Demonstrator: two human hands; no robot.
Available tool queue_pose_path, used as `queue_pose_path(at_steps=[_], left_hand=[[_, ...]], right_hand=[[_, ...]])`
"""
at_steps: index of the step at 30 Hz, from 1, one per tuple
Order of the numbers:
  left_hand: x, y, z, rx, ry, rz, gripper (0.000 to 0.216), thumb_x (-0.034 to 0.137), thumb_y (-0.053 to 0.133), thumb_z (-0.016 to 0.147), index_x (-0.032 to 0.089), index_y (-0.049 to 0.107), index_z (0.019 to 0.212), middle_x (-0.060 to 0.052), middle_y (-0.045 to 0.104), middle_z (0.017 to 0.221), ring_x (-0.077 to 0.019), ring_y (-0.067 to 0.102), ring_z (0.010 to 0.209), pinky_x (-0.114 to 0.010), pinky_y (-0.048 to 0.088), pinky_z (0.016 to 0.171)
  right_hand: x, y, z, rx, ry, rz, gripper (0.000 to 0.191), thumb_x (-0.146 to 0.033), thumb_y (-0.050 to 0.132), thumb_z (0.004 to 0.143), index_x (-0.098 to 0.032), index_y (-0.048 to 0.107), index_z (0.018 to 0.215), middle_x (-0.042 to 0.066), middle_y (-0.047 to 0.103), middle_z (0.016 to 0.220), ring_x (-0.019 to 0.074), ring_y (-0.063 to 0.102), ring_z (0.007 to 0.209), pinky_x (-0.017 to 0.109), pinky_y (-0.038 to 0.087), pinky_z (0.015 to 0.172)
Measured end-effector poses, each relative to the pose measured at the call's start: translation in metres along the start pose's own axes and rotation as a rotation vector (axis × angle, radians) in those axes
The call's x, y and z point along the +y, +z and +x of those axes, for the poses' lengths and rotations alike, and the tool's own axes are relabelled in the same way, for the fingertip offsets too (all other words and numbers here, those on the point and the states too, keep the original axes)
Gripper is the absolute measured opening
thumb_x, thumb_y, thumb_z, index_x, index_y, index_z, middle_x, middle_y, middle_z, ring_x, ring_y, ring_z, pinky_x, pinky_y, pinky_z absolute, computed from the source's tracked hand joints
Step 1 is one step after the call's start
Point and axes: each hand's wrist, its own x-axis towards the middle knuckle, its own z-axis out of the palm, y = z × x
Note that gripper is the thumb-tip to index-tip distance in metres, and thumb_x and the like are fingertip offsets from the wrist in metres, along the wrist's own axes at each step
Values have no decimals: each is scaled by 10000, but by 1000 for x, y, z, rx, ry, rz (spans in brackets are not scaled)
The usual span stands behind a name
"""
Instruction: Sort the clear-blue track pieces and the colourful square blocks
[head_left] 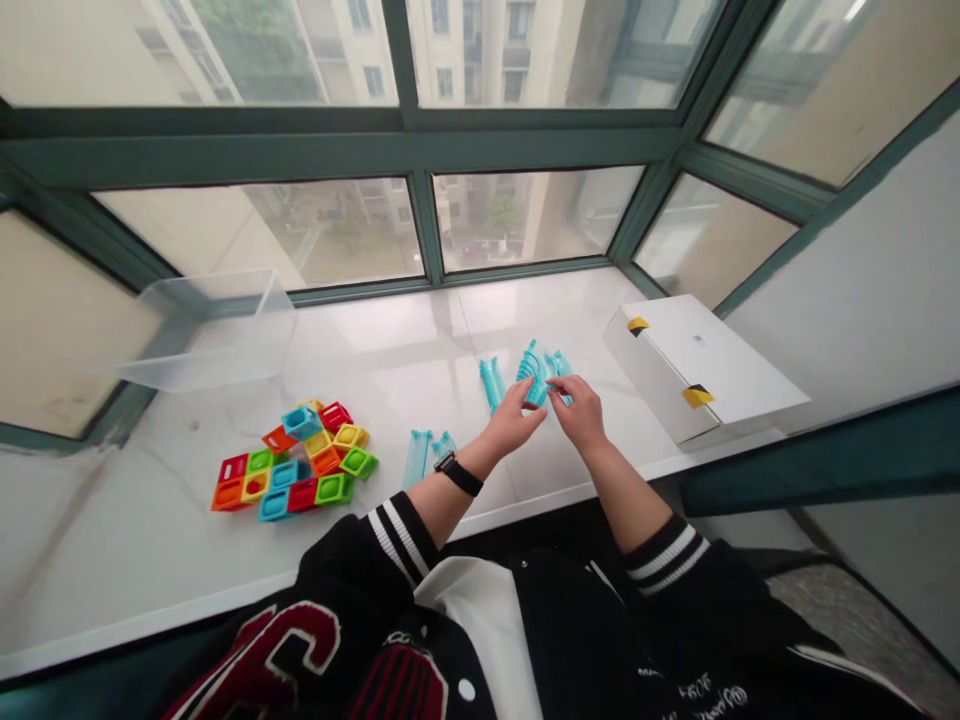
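Note:
My left hand [516,418], with a black watch on its wrist, has its fingertips bent around the near left edge of a ribbed, translucent turquoise plastic track piece [534,362]. From the other side my right hand [576,408] pinches at the near right edge of that piece, fingertips and thumb close together. Right behind the fingers stands another turquoise piece [562,364], partly covered. A straight turquoise track piece [491,382] lies just left of the hands. Closer to my left forearm are a longer turquoise piece [417,458] and a short one [444,446], the latter partly hidden by the wrist.
Several coloured hollow blocks [303,470] are clustered on the left of the white counter [375,350]. Behind them sits a clear plastic bin [217,350]. A white box [705,365] with yellow-black tabs stands at the right. Green-framed windows border the back.

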Motion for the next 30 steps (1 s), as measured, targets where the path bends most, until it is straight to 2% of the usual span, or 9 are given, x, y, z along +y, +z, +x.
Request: queue_pose_path(at_steps=[10,22,30], left_hand=[[-2,7,5,21,-129,32,758,256,719,892,238,443,1598,-167,455,1625,-234,723,1053,-448,591,999],[-15,9,4,23,-100,27,773,262,740,880,248,439,1592,-166,439,1629,-230,710,1057,-468,583,1013],[-14,9,4,17,-95,12,741,253,730,883,221,460,1572,-180,445,1616,-219,709,1034,-471,584,1017]], right_hand=[[20,16,2,-29,39,-7,183,-242,602,943,-227,756,1041,74,734,974,236,679,859,384,566,838],[23,17,-1,-45,52,-19,204,-272,603,951,-231,763,1070,72,726,980,232,662,861,395,568,854],[24,16,-2,-47,44,-10,229,-252,612,946,-224,769,1110,72,713,978,225,653,854,388,566,857]])
